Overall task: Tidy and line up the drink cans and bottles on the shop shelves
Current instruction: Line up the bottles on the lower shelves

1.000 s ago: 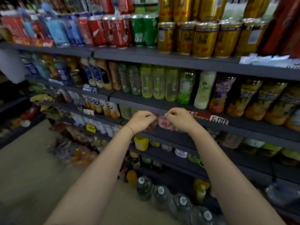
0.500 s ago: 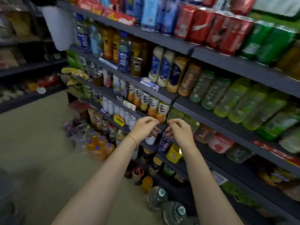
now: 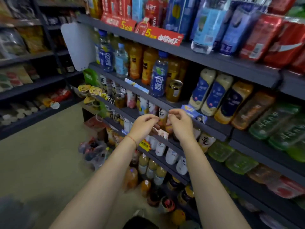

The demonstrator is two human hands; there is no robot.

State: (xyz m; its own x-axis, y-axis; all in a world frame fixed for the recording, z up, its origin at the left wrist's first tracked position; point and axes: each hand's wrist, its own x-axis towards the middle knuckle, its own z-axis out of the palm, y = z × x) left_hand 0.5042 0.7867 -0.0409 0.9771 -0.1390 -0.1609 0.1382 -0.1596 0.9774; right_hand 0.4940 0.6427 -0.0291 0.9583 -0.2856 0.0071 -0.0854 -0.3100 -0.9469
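Dark shelves (image 3: 216, 131) run along my right, packed with drinks. My left hand (image 3: 142, 125) and my right hand (image 3: 180, 123) are raised side by side in front of the third shelf, fingers curled, thumbs near fingertips, with nothing visible in them. Between them shows a small orange-labelled bottle (image 3: 163, 115) on that shelf. One shelf up stand a blue bottle (image 3: 159, 76), a gold jar (image 3: 174, 90) and cream bottles with blue labels (image 3: 203, 90). Green bottles (image 3: 272, 121) follow to the right. Red cans (image 3: 264, 35) sit on the top shelf.
A red price sign (image 3: 165, 36) hangs on the top shelf edge. A white board (image 3: 79, 47) sticks out at the shelf's far end. Small white bottles (image 3: 171, 156) fill a lower shelf. Another rack (image 3: 24, 83) lines the left side of the floor aisle (image 3: 41, 154).
My view has swung left along the shelves, from the gold cans and green bottles to the blue and orange bottles. Both hands left the pink bottle and travelled left, still close together.
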